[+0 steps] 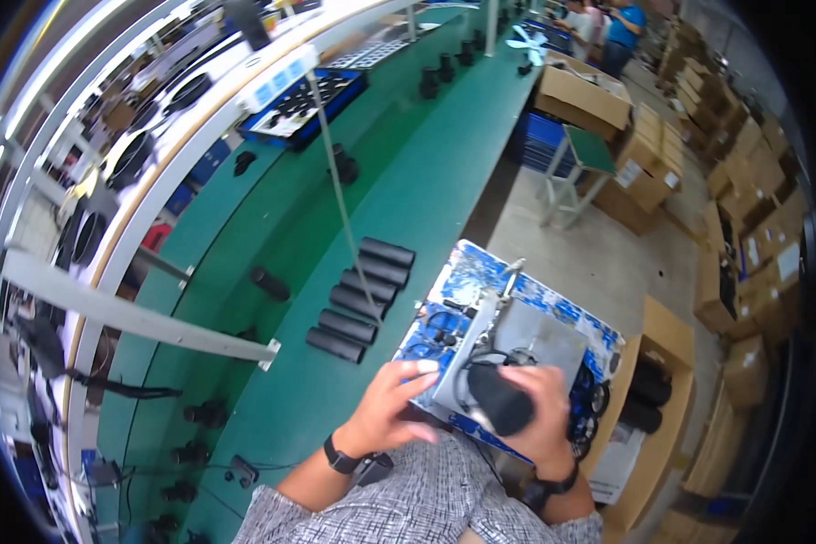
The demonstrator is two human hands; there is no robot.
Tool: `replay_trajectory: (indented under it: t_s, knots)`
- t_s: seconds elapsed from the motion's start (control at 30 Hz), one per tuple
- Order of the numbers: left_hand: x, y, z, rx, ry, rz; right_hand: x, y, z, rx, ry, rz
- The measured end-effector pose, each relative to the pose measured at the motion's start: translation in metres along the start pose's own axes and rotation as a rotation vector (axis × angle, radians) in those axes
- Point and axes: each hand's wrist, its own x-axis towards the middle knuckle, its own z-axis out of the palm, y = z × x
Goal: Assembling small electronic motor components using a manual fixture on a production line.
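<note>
My right hand (546, 419) grips a dark cylindrical part (499, 399) with a broad black end, held over the near side of a small worktable (467, 263) with a worn blue-and-white top. To its left my left hand (392, 410) is held with thumb and fingers apart and nothing between them. Beyond the cylinder stands a metal fixture (480, 331) with a grey plate (539, 335). Several black tubes (349, 325) lie side by side on the green bench to the left. The underside of the held part is hidden.
A long green bench (426, 163) runs away to the left, with a dark belt-like strip carrying black parts. An open carton (666, 363) with black cylinders stands at my right. Farther off are a green-topped stool (589, 150), stacked cartons (762, 181) and people (621, 32).
</note>
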Motion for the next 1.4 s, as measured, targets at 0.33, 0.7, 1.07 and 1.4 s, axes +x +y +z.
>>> replay_trajectory:
  t_s: [0.33, 0.7, 1.07, 1.4]
  knots:
    - [0.02, -0.103, -0.106, 0.298, 0.32, -0.36, 0.013, 0.003, 0.143, 0.069, -0.21, -0.055]
    - [0.035, -0.479, -0.217, 0.831, -0.051, -0.516, -0.183, 0.074, 0.026, 0.011, 0.155, 0.997]
    - [0.069, -0.383, -0.134, 1.053, 0.125, -0.619, -0.345, 0.188, -0.049, -0.149, 0.591, 1.079]
    - [-0.05, -0.153, 0.027, 0.154, 0.205, -0.427, -0.21, 0.328, -0.071, -0.606, -0.162, 0.876]
